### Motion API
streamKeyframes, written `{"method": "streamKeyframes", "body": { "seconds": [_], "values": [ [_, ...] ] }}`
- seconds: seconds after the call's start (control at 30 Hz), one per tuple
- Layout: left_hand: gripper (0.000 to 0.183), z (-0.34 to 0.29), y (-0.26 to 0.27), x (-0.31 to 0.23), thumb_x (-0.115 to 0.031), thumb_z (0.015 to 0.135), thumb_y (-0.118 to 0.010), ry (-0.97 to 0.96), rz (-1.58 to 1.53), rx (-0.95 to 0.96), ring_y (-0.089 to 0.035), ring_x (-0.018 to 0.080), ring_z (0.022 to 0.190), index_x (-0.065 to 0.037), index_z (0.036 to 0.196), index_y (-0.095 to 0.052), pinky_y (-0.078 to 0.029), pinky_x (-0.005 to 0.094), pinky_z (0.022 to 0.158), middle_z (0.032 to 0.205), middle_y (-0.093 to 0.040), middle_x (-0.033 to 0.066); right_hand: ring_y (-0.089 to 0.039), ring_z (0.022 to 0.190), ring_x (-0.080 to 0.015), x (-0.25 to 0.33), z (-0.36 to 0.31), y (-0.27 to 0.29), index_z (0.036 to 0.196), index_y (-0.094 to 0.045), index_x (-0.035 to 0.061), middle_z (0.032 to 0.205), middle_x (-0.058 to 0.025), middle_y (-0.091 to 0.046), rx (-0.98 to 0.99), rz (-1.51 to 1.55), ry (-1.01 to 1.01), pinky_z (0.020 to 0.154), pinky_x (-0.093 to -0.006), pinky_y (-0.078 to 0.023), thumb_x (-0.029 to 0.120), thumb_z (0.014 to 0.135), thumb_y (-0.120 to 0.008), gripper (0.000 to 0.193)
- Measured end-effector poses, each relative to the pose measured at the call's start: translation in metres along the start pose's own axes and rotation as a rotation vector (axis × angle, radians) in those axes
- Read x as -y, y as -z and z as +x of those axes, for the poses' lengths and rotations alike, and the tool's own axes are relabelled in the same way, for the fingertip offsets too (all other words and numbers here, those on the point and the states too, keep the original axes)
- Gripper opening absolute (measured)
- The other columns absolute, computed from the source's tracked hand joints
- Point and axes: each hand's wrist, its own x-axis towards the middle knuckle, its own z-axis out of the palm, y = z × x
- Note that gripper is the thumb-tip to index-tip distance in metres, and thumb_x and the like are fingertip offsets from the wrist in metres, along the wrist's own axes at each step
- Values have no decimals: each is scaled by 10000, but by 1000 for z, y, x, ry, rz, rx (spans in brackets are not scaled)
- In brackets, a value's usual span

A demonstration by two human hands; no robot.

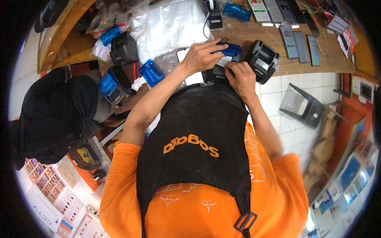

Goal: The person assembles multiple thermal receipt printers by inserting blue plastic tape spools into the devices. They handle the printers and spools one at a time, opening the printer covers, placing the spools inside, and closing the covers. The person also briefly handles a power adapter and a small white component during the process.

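A small black receipt printer (216,73) with a raised translucent blue lid (234,50) sits at the table's near edge in front of me. My left hand (204,58) reaches over it from the left, its bent fingers closed at the lid's left part. White paper shows inside the printer under that hand. My right hand (241,78) is curled at the printer's right side, fingertips pressed together over the paper opening; what they pinch is hidden. Close by on the right stands another black printer (262,61). A white sheet or panel (194,79) lies left of the printer, partly under my left wrist.
Clear plastic bags (170,29) cover the table beyond my left arm. Left of them are a blue printer cover (151,73) and more printers (115,88). Several phones (289,41) lie at the right. A black chair (303,106) stands on the tiled floor; a black bag-like bundle (55,115) is at left.
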Motion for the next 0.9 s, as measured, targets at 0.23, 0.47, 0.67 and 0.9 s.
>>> {"method": "streamKeyframes", "body": {
  "seconds": [0.23, 0.47, 0.67, 0.9],
  "values": [
    [108, -2, 2, 1, -157, 831, -816, 21, -60, 17, -729, 262, 1157, -130, 928, -776, -656, 383, 875, 1191, -774, -6, -669, 818, -230, 3, -1, 4, 963, -755, 77, 957, -34, -756, 18, 13, -21, 719, -352, -565, 43, 785, -828, 195],
    [77, -13, 8, -7, -180, 854, -792, -23, -5, 113, -724, 177, 1155, -174, 928, -811, -634, 352, 932, 1061, -790, -65, -627, 947, -259, 7, -5, 9, 1002, -786, 130, 1050, -1, -722, 24, -63, 57, 820, -379, -541, 39, 737, -849, 288],
    [124, -13, 7, 0, -172, 791, -838, 7, -102, 145, -736, 201, 1131, -162, 914, -818, -639, 329, 883, 1093, -793, -48, -576, 1085, -322, 8, -6, 12, 978, -784, 131, 1185, -48, -679, 9, -65, 31, 899, -431, -509, 53, 723, -867, 280],
    [101, -6, 13, 5, -148, 823, -828, 129, -332, 187, -700, 266, 1208, -97, 906, -804, -597, 393, 994, 1172, -782, 17, -656, 907, -250, 4, -8, 12, 906, -759, 64, 987, -44, -742, 40, 29, -2, 803, -383, -506, 104, 817, -842, 127]
  ]
}}
